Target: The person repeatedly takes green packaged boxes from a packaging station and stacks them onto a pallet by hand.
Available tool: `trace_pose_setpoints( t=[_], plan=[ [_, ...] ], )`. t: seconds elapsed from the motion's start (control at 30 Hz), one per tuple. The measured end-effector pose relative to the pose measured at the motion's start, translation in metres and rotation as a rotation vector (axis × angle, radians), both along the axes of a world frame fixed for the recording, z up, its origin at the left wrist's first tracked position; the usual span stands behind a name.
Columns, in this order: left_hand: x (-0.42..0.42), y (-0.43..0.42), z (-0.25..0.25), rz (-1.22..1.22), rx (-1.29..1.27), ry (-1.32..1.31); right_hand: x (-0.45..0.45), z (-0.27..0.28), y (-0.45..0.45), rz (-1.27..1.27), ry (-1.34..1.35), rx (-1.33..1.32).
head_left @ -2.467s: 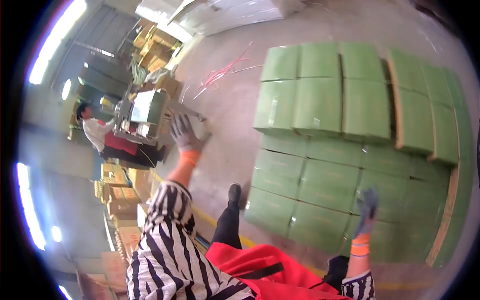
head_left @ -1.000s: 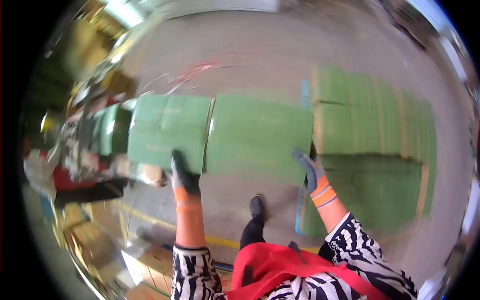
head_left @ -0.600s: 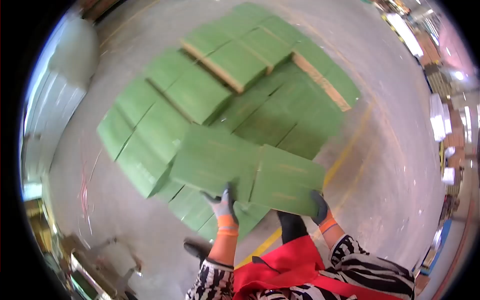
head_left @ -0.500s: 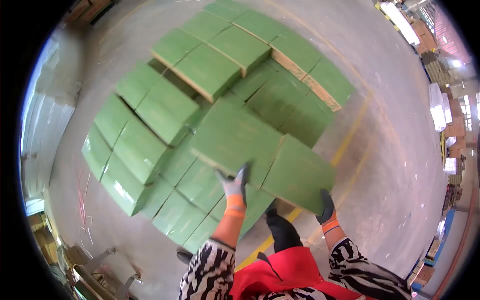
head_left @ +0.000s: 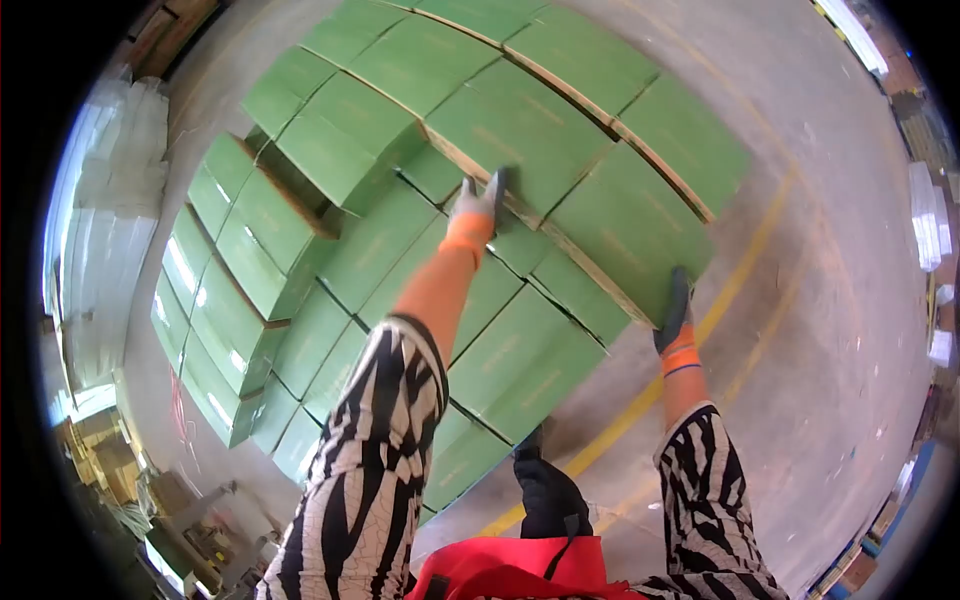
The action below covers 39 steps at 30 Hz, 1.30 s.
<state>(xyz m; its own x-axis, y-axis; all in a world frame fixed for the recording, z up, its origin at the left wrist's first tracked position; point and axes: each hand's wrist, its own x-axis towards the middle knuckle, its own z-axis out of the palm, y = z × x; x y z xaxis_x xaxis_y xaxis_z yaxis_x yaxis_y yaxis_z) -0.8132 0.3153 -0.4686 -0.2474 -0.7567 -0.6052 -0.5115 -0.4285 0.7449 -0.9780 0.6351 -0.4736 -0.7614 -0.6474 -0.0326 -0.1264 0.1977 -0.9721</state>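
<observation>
My left hand (head_left: 476, 208), in a grey glove with an orange cuff, is at the near edge of a flat green box (head_left: 520, 130), with a finger over its top. My right hand (head_left: 676, 318), gloved alike, grips the near right corner of a second green box (head_left: 630, 225). These two boxes lie side by side against a row of similar boxes at the far side of the stack. The undersides of both boxes and some of my fingers are hidden. Nearer to me, a lower layer of green boxes (head_left: 525, 355) is exposed.
More green boxes (head_left: 345, 135) form raised rows at the left and back. A yellow floor line (head_left: 640, 400) runs along the right of the stack. White wrapped material (head_left: 110, 220) stands at far left, and piled goods (head_left: 930, 215) line the far right.
Both hands have moved away from my body with the two boxes. The boxes now sit up against the far row, and more of the near lower layer shows.
</observation>
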Motion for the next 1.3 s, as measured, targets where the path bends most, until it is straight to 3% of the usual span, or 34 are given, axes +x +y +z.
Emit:
trace_pose_setpoints(
  t=[0.03,0.07,0.1,0.13,0.17,0.23,0.27,0.3,0.33,0.4,0.47,0.53,0.57,0.6,0.67,0.7,0.77,0.83,0.87,0.93,0.97,1.03,1.1,1.17,1.3],
  plan=[
    [0.021,0.01,-0.034,0.015,-0.084,0.119,-0.004,0.0,0.01,0.168,0.364,0.152],
    [0.048,0.04,-0.021,-0.001,-0.055,0.277,-0.008,0.004,0.016,0.341,0.733,0.295],
    [0.075,0.071,-0.007,-0.018,-0.012,0.435,-0.01,0.006,0.021,0.393,0.832,0.385],
    [0.108,0.113,0.003,0.123,0.048,0.624,-0.013,0.01,0.029,0.398,0.803,0.465],
    [0.153,0.148,0.016,0.066,-0.022,0.416,-0.015,0.012,0.036,0.368,0.745,0.532],
    [0.259,0.211,0.043,0.143,0.13,0.405,-0.007,0.025,0.038,0.265,0.647,0.545],
    [0.314,0.237,0.071,0.266,0.228,0.403,0.008,0.033,0.029,0.22,0.604,0.481],
    [0.376,0.262,0.084,0.474,0.064,0.373,0.032,0.048,0.018,0.182,0.529,0.367],
    [0.481,0.274,0.081,0.809,0.08,0.392,0.068,0.06,0.0,0.186,0.426,0.258],
    [0.629,0.312,0.137,1.398,-0.317,0.169,0.185,0.09,-0.03,0.323,0.116,0.083],
    [0.765,0.342,0.206,1.728,-0.724,0.038,0.344,0.12,-0.051,0.616,-0.222,0.045],
    [0.863,0.359,0.278,1.824,-1.01,0.021,0.534,0.145,-0.072,0.957,-0.543,0.086],
    [0.917,0.346,0.291,1.847,-1.133,-0.041,0.644,0.145,-0.093,1.068,-0.714,0.106],
    [0.956,0.348,0.317,1.808,-1.101,-0.018,0.743,0.134,-0.106,1.097,-1.024,0.038],
    [1.057,0.349,0.34,1.74,-1.035,0.021,0.942,0.214,-0.133,1.253,-0.982,0.255],
    [1.098,0.351,0.346,1.758,-0.966,0.047,0.999,0.235,-0.136,1.298,-1.043,0.291],
    [1.149,0.343,0.356,1.944,-0.833,0.106,1.071,0.271,-0.132,1.25,-1.17,0.429],
    [1.211,0.333,0.362,1.957,-0.522,0.399,1.122,0.279,-0.126,1.356,-1.282,0.322],
    [1.242,0.327,0.356,1.999,-0.452,0.623,1.132,0.264,-0.125,1.342,-1.186,0.268],
    [1.276,0.329,0.354,1.707,-0.346,0.549,1.132,0.226,-0.123,1.302,-0.988,0.164],
    [1.275,0.318,0.381,1.704,-0.172,0.761,1.119,0.228,-0.124,1.249,-1.035,0.227],
    [1.27,0.307,0.362,1.576,-0.312,0.978,1.082,0.253,-0.129,1.14,-1.139,0.339],
    [1.266,0.303,0.348,1.592,-0.378,0.899,1.061,0.295,-0.125,1.037,-1.139,0.441],
    [1.231,0.296,0.367,1.672,-0.399,0.841,1.041,0.317,-0.127,0.982,-1.062,0.486],
    [1.157,0.288,0.39,1.693,-0.412,0.819,0.978,0.328,-0.142,1.027,-0.792,0.423]
  ],
)
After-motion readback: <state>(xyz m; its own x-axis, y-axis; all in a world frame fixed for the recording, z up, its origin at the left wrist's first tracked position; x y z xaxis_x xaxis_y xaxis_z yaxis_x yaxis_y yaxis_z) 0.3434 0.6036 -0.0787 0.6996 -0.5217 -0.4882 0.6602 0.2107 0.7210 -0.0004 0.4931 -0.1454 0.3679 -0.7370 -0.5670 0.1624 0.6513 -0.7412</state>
